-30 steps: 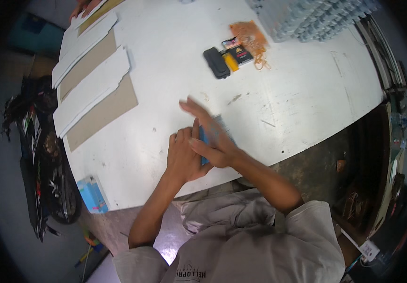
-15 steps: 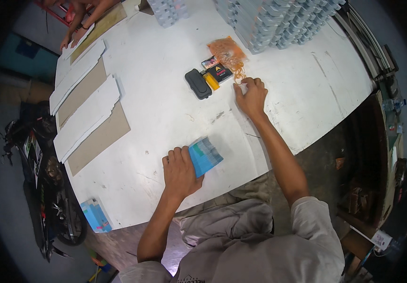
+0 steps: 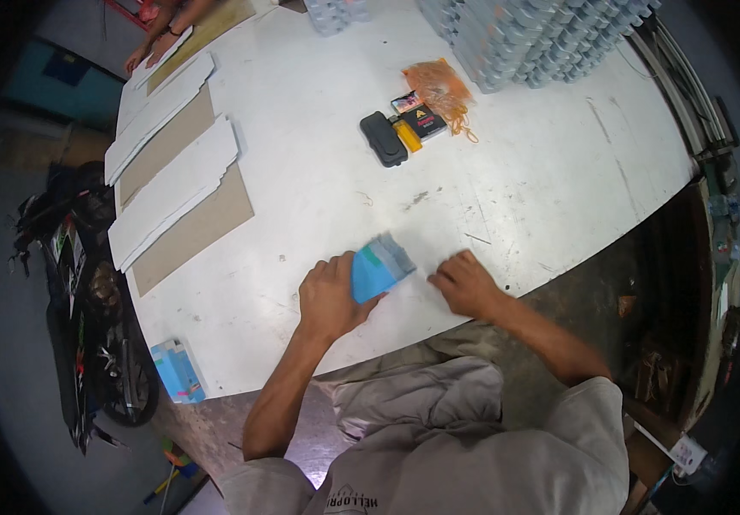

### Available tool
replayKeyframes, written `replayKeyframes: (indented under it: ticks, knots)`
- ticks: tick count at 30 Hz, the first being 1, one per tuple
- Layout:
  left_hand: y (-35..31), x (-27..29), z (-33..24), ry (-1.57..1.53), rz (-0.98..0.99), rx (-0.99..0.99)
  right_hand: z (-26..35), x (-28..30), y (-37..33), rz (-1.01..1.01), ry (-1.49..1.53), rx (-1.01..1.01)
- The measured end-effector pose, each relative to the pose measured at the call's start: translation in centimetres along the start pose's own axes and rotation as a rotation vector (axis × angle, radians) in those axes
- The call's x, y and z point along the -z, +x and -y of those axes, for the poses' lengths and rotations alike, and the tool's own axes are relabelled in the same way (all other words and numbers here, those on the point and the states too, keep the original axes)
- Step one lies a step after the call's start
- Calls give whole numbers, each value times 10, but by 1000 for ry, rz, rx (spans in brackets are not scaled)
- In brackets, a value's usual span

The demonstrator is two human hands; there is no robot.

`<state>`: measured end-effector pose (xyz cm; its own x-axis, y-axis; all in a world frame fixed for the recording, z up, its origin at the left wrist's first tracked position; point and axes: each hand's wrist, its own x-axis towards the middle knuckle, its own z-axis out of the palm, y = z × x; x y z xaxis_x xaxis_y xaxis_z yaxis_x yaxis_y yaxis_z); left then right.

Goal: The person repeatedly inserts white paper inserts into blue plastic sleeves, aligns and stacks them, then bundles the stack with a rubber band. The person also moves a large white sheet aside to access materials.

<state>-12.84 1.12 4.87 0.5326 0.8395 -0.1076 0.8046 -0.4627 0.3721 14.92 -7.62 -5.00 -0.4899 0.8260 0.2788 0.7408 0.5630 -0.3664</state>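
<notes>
Right hand [image 3: 466,285], now back beside layered, blocky blue stack [image 3: 375,275]

A black case [image 3: 384,139] lies on the white table [image 3: 301,172], with a yellow lighter [image 3: 407,135] between it and a small black box [image 3: 424,123]. Beyond them, at the far right, rises a tall pile of clear grey plastic trays [image 3: 550,43], with a smaller tray stack [image 3: 336,13] to its left. White sheets [image 3: 177,193] with uneven edges alternate with grey-brown boards [image 3: 198,232] along the left side, and a dark motorcycle [image 3: 87,292] stands beside the table.
</notes>
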Motion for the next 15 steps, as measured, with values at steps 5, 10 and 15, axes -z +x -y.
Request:
replayKeyframes:
  ticks: [5,10,15]
  knots:
    - [-20,6,21,-751,-236,147,55,17,3,87,540,-348]
    - [-48,-2,13,-1234,-213,157,72,47,28,-47,1047,-611]
    - [-60,-16,7,-1346,-221,73,77,79,72,-154,948,-309]
